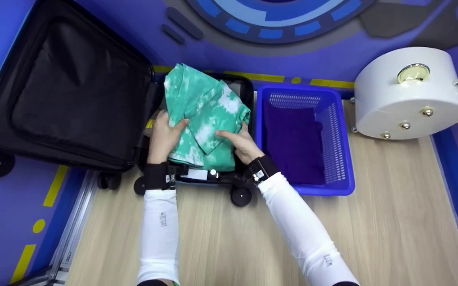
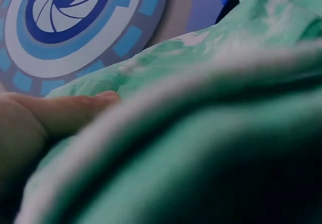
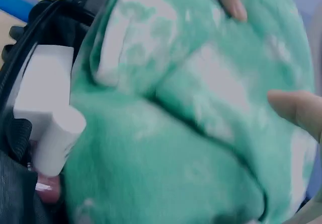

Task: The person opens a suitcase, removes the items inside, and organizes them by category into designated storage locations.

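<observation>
A folded green-and-white tie-dye garment (image 1: 209,115) spreads over the base of an open black suitcase (image 1: 249,89) in the head view. My left hand (image 1: 164,135) grips its left side, thumb on top and the other fingers tucked beneath. At the right edge my right hand (image 1: 245,145) pinches the cloth, thumb lying over the upper layer. Folds of the garment (image 2: 201,58) fill much of the left wrist view, blurred up close. Beside the cloth in the right wrist view, a white box (image 3: 46,78) and a white cylinder (image 3: 59,138) lie inside the suitcase.
The suitcase lid (image 1: 74,95) leans back at the left. Right of the suitcase stands a blue plastic basket (image 1: 338,143) holding a dark purple folded cloth (image 1: 292,147). A white rounded case (image 1: 408,95) with gold studs sits farther right, by the patterned wall (image 1: 292,63).
</observation>
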Action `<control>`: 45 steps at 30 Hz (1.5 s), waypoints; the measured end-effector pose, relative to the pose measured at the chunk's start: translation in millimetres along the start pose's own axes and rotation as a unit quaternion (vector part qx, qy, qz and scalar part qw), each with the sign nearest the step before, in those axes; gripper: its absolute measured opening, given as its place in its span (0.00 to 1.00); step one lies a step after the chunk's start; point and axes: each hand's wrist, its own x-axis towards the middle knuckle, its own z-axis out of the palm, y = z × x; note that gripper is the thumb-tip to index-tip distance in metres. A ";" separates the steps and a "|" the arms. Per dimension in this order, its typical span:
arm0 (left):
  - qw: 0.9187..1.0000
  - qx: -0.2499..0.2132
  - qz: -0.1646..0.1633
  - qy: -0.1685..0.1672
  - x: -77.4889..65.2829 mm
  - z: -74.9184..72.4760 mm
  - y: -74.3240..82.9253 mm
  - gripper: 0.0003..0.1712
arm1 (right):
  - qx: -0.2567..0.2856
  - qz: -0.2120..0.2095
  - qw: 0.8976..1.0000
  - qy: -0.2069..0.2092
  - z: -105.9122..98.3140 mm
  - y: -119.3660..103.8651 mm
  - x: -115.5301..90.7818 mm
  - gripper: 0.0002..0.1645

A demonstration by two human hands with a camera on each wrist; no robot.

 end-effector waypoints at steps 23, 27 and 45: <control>0.984 0.144 -0.053 0.092 -18.9 -1.8 12.3 0.20 | 0.149 -0.044 0.983 -0.092 1.8 -31.5 -25.3 0.68; 0.983 0.132 -0.046 0.116 -22.7 -4.4 19.0 0.22 | 0.017 -0.119 0.988 -0.096 0.0 -37.7 -34.4 0.66; 0.980 0.113 0.013 0.165 -27.6 -15.8 53.8 0.18 | -0.194 -0.310 0.927 -0.084 -1.7 -93.3 -95.7 0.53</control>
